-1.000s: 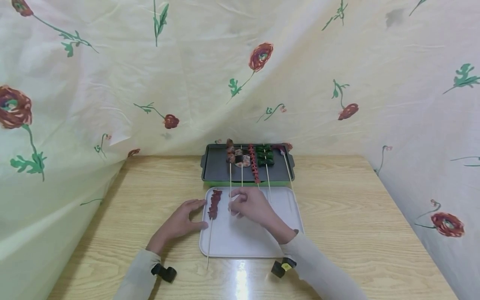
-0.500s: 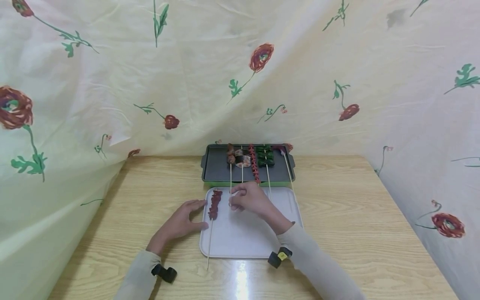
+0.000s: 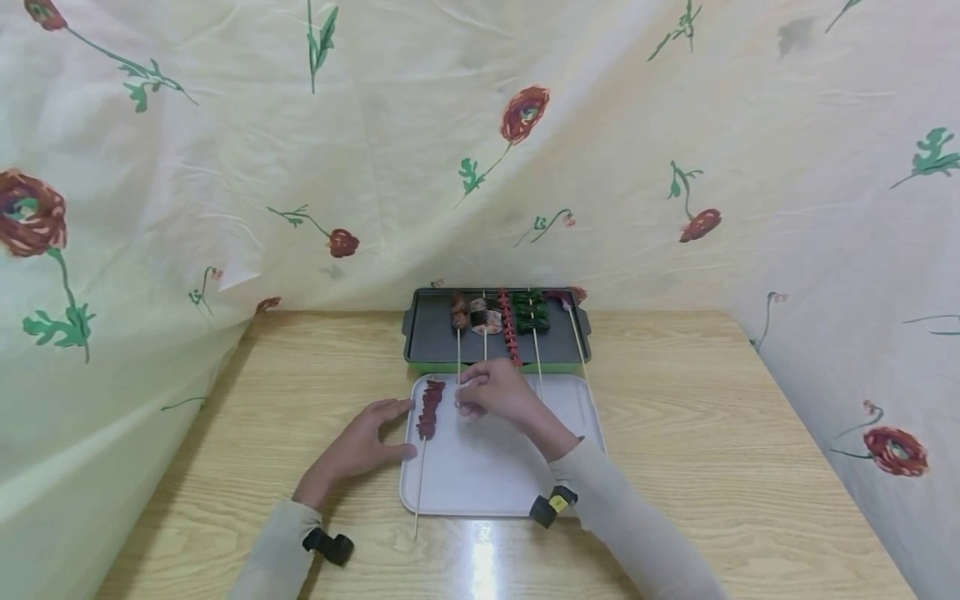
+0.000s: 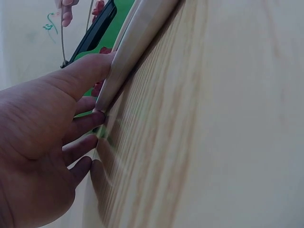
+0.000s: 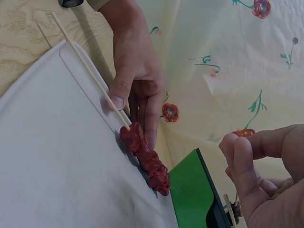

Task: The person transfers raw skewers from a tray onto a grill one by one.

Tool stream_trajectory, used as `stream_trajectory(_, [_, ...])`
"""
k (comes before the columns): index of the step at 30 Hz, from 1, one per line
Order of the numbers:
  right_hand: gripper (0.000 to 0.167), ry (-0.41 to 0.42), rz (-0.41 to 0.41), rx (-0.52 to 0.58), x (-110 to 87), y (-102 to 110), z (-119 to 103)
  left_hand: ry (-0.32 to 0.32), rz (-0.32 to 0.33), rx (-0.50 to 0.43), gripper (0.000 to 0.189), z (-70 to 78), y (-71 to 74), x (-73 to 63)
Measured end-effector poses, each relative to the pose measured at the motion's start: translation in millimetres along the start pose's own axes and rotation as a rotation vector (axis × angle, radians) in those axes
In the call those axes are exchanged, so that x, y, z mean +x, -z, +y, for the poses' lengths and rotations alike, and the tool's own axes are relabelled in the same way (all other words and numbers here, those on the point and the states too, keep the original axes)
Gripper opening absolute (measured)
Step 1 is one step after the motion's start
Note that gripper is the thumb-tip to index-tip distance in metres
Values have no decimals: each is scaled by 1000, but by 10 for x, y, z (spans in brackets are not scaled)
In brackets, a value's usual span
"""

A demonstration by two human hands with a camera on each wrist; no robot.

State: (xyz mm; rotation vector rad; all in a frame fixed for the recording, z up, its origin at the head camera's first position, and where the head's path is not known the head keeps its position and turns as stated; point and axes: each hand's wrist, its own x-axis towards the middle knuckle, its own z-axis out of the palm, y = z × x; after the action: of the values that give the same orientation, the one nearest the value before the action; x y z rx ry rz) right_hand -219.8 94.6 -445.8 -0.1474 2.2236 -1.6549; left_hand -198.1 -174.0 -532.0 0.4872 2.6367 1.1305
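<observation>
My right hand (image 3: 498, 396) pinches the stick of a brown meat skewer (image 3: 459, 315) between thumb and index finger, its meat at the left part of a dark grill pan (image 3: 427, 342). In the right wrist view that hand (image 5: 266, 171) has its fingertips together, the stick partly hidden. My left hand (image 3: 363, 442) lies at the left edge of a white tray (image 3: 510, 467), fingers spread. The left wrist view shows its thumb and fingertips against the tray's rim (image 4: 137, 40). A red meat skewer (image 3: 428, 410) lies along that side, its stick past the tray's front edge.
Right of the brown meat on the pan lie a sushi-like roll skewer (image 3: 486, 318), a red-piece skewer (image 3: 507, 321), a green skewer (image 3: 531, 312) and a purple-tipped skewer (image 3: 566, 304). Floral cloth (image 3: 420, 150) stands behind the wooden table (image 3: 675, 400).
My right hand has moved slightly forward, away from me. The brown meat skewer has come down and slightly left over the pan. The left hand stays where it was.
</observation>
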Motion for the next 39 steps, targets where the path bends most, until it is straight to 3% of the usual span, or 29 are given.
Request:
stream_trajectory(16, [34,-21,16,-1,5,28,-29,4,-2,1,80,19,1,-8])
stream_trajectory(28, [41,-42,15,-133,-99,15,-48,17,-7,4,80,49,11,-1])
stream_trajectory(39, [37,5,40,-272,-266,42,-17,10,-6,7,80,54,2,-7])
